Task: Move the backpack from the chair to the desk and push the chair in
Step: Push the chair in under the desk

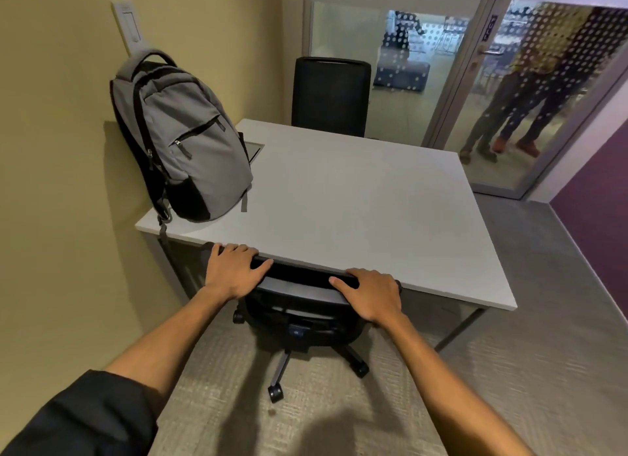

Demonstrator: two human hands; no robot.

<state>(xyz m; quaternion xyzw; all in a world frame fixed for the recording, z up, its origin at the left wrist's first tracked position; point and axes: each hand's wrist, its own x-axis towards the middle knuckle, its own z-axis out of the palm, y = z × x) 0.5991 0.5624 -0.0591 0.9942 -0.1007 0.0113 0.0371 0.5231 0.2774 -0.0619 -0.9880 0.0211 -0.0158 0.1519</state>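
Observation:
A grey and black backpack (185,136) stands upright on the left part of the white desk (356,201), leaning against the beige wall. A black office chair (300,316) on castors sits under the desk's near edge, its backrest top touching that edge. My left hand (234,270) grips the left end of the backrest top. My right hand (372,294) grips the right end. Most of the seat is hidden under the desk.
A second black chair (331,97) stands at the desk's far side. Behind it is a glass wall and door (492,82), with two people standing outside. A beige wall runs along the left. Grey carpet (526,370) covers the floor.

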